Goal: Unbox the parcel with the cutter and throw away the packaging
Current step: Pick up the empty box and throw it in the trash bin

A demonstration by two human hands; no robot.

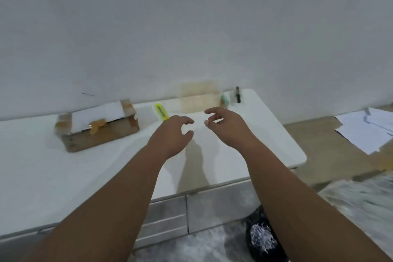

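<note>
A brown cardboard parcel (96,126) with a white label and tan tape lies on the white table (53,166), left of centre. A yellow cutter (161,112) rests on the table just beyond my left hand (173,135). My right hand (226,125) hovers beside the left one, over the middle of the table. Both hands are empty, with fingers curled and apart. The parcel sits well to the left of both hands.
A pale translucent box (198,98) stands at the table's back edge, with a green tool (225,100) and a black pen-like tool (238,94) to its right. White papers (365,132) lie on the floor at right. A black bag with shredded paper (262,238) sits below the table.
</note>
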